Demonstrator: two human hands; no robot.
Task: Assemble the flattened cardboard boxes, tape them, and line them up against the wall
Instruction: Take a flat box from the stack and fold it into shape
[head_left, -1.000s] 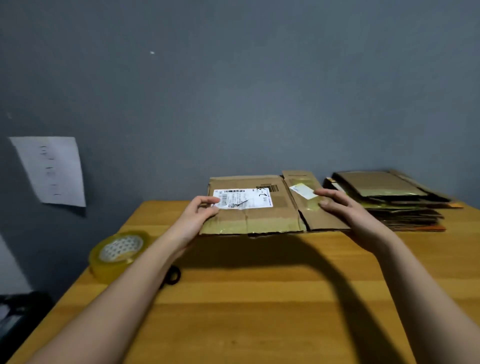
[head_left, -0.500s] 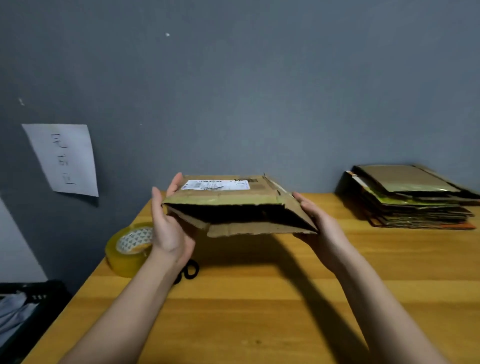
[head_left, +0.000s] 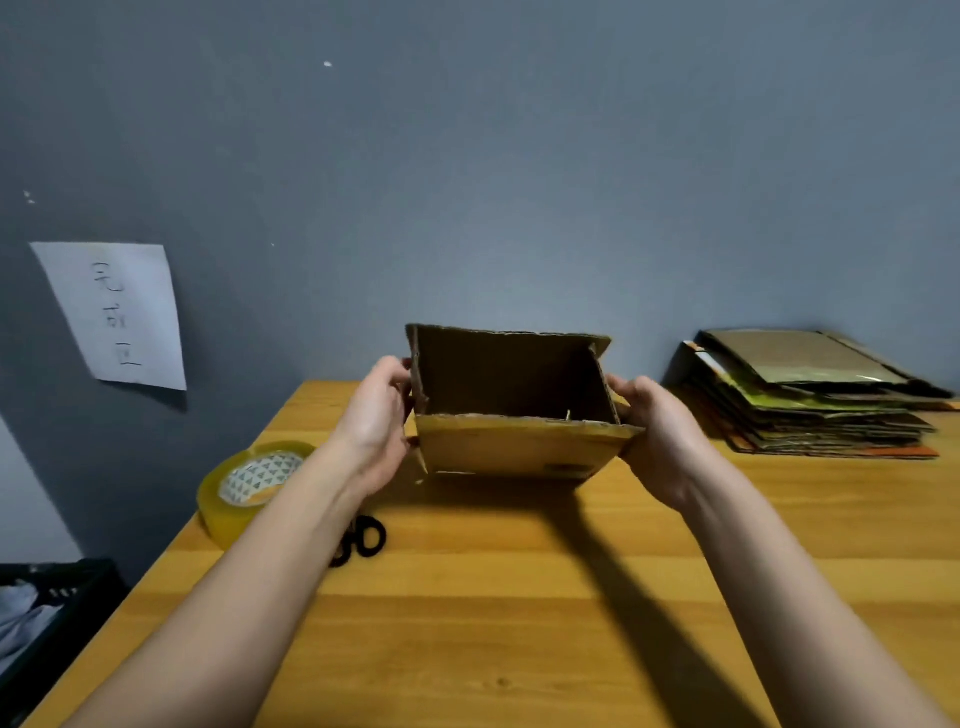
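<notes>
Above the wooden table (head_left: 519, 623): one opened cardboard box (head_left: 514, 447), open side facing the camera, gripped at its sides by left hand (head_left: 371, 426) and right hand (head_left: 660, 441). Flattened stack (head_left: 810, 400) at right; tape roll (head_left: 249, 483) at left.

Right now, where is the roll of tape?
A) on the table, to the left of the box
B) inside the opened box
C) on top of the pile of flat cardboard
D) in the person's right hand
A: the roll of tape lies on the table beside the left forearm, left of the box, which the left hand and right hand hold between them.
</notes>
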